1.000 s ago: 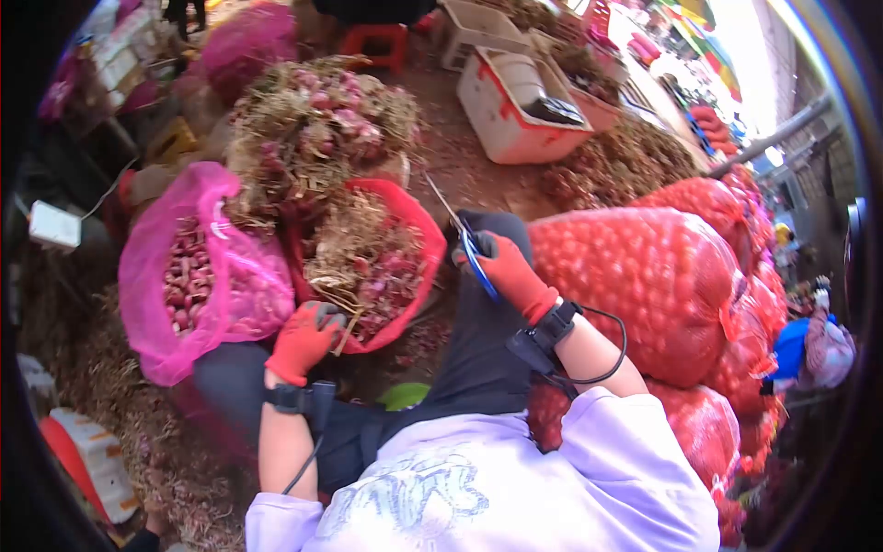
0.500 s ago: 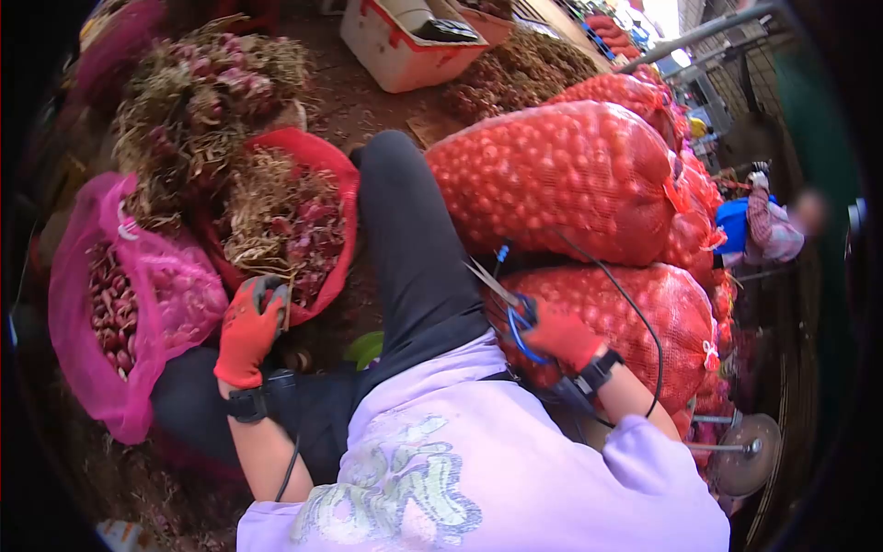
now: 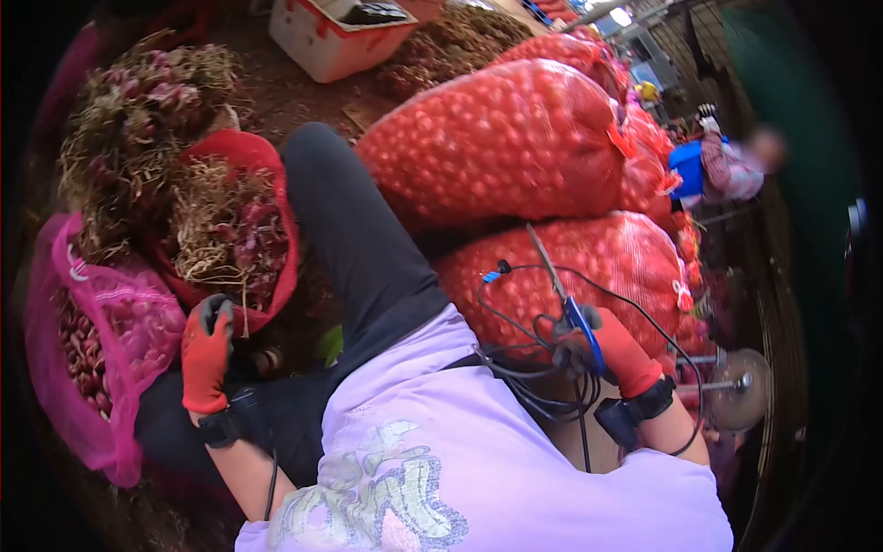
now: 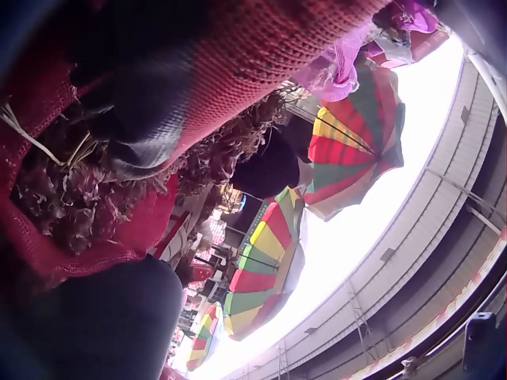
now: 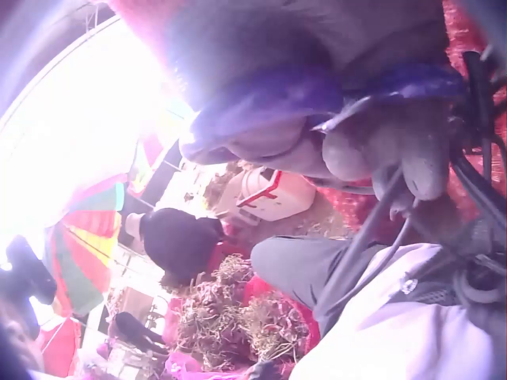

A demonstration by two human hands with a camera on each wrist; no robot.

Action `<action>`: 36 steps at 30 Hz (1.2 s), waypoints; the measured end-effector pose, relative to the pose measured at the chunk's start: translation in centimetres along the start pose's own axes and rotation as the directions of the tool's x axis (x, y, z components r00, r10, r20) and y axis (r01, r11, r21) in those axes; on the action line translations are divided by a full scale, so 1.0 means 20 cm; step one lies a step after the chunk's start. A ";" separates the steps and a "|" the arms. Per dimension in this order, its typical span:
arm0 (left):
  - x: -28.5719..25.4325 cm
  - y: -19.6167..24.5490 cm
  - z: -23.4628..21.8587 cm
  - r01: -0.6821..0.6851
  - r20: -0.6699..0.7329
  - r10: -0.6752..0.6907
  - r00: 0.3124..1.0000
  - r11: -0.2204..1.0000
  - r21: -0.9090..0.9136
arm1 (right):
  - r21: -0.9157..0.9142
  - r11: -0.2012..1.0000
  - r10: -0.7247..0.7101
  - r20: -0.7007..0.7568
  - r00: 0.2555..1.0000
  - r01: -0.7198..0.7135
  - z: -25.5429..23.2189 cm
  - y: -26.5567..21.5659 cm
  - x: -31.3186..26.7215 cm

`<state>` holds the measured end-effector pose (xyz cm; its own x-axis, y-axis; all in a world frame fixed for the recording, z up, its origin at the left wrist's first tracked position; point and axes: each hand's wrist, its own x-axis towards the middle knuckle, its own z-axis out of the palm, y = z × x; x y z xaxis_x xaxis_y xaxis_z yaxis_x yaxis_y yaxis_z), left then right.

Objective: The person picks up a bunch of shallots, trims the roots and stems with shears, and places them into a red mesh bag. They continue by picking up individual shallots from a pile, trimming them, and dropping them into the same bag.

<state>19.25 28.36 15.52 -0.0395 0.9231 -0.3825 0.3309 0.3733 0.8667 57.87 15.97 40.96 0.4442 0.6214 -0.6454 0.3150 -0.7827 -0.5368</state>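
My right hand (image 3: 607, 350), in a red glove with dark grey fingers, grips blue-handled scissors (image 3: 578, 317), blades pointing up and away over a red mesh sack. Loops of black cable (image 3: 538, 391) hang by that hand; in the right wrist view a cable (image 5: 366, 229) passes right at the gloved fingertips. My left hand (image 3: 210, 350), gloved alike, hovers above my thigh with its fingers loosely bent and nothing visible in them. Beside it stands an open red mesh bag (image 3: 287, 198) of dried shallot-like bulbs with straw stalks (image 3: 216, 216).
At far left, a pink mesh bag (image 3: 55, 267) holds loose trimmed bulbs. Behind lies a heap of bulbs with dry stalks (image 3: 138, 120). Full red sacks (image 3: 515, 138) are stacked on the right. A white box (image 3: 322, 46) stands farther back, and another person (image 3: 727, 166) is off right.
My right hand has carried the scissors from over my knee rightward and back to the cable by the sacks. The head view has swung right. My left hand has come away from the bag's stalks.
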 end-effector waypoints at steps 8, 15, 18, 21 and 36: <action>-0.02 -0.03 -0.01 -0.177 -0.041 0.177 0.983 0.984 0.006 | -0.140 0.945 0.326 0.388 0.862 -0.294 -0.27 1.26 -0.31; 0.00 0.03 -0.01 -0.073 0.031 0.073 0.997 0.997 -0.021 | -0.996 0.005 0.167 -0.082 0.983 -0.084 -0.35 0.90 -0.33; 0.09 -0.17 0.00 -0.158 -0.041 0.164 0.986 0.982 0.106 | -0.991 -0.110 -0.626 0.123 0.770 0.069 -0.43 0.55 -0.21; 0.03 -0.04 -0.02 -0.083 -0.061 0.086 0.994 0.995 0.051 | -0.989 -0.148 -0.711 0.128 0.692 0.031 -0.30 -0.03 -0.25; 0.10 -0.06 -0.07 -0.289 -0.274 0.174 0.946 0.839 -0.462 | -0.568 -0.703 -0.480 0.823 0.305 0.428 0.45 -1.48 1.15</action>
<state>17.36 29.92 14.14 -0.2383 0.9634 -0.1229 -0.1469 0.0893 0.9851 51.17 53.81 37.11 -0.7060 0.5936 -0.3863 0.4452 0.7961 0.4099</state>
